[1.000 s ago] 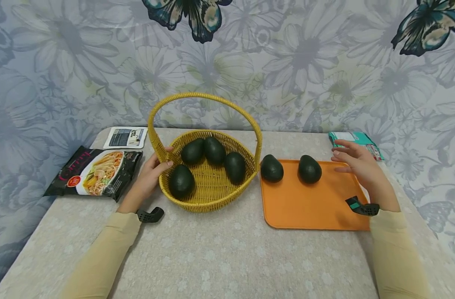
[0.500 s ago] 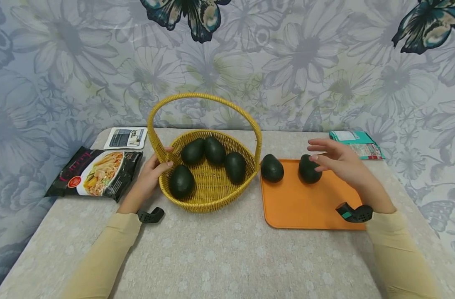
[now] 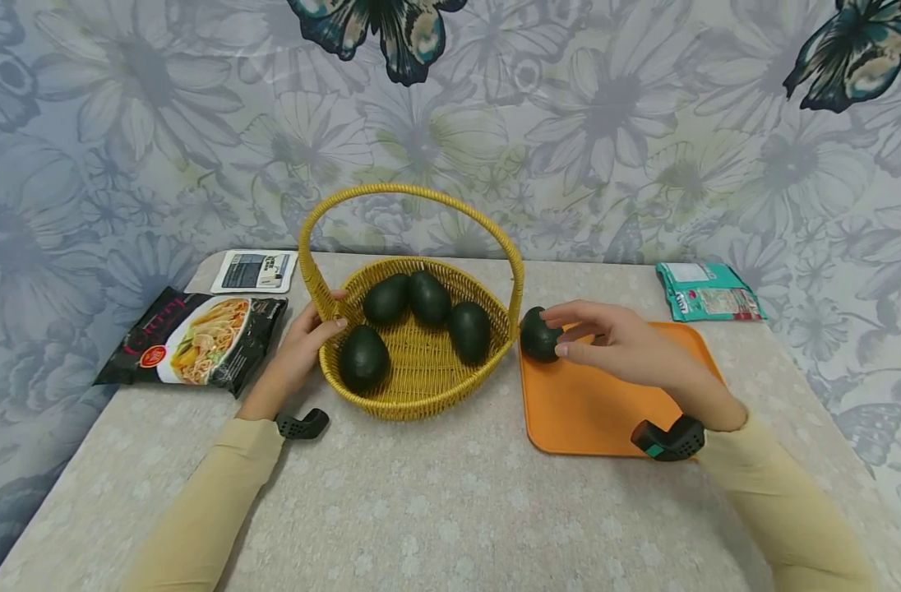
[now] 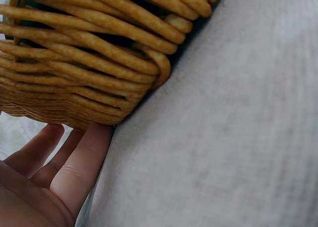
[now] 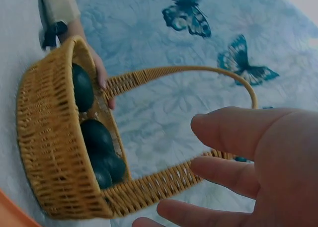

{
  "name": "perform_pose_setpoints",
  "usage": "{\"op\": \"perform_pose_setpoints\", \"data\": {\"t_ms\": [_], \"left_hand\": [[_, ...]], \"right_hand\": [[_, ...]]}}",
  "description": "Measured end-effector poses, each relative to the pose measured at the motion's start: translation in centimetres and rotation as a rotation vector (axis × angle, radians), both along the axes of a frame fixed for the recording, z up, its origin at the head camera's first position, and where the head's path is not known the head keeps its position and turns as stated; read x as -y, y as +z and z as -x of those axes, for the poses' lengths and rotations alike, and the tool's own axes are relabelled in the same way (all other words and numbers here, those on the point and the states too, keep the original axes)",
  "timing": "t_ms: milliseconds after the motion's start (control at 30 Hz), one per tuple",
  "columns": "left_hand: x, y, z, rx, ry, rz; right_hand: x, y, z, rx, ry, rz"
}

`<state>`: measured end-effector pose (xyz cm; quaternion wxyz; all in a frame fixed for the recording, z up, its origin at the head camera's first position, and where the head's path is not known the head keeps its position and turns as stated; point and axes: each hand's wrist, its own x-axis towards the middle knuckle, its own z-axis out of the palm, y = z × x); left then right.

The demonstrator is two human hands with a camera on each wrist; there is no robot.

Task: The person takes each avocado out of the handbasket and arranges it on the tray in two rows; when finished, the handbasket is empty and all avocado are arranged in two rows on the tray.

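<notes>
Right of the basket (image 3: 402,409), an avocado (image 3: 537,339) lies on the tray (image 3: 576,423), its long axis front to back, narrower end away. The right hand (image 3: 606,341) stretches basketward, fingers spread, contact unclear; the left hand (image 3: 298,349) grips the basket's left rim.

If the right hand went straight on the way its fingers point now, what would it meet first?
Probably the avocado at the left edge of the orange tray. In the head view the right hand overlaps it, so contact is unclear. The yellow wicker basket lies beyond.

A patterned table (image 3: 436,501) bears basket (image 3: 413,405), tray (image 3: 587,415), packs (image 3: 206,339).
</notes>
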<state>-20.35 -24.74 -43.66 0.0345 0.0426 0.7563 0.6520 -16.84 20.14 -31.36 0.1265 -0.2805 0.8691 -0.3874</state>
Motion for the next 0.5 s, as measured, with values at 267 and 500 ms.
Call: {"op": "perform_pose_setpoints", "data": {"t_ms": [267,500], "left_hand": [[0.0,-0.1,0.1,-0.008,0.004,-0.002],[0.0,-0.1,0.1,-0.011,0.008,-0.004]], "right_hand": [[3.7,0.1,-0.1,-0.036,0.119,-0.047],[6.7,-0.4,-0.1,-0.103,0.197,-0.09]]}}
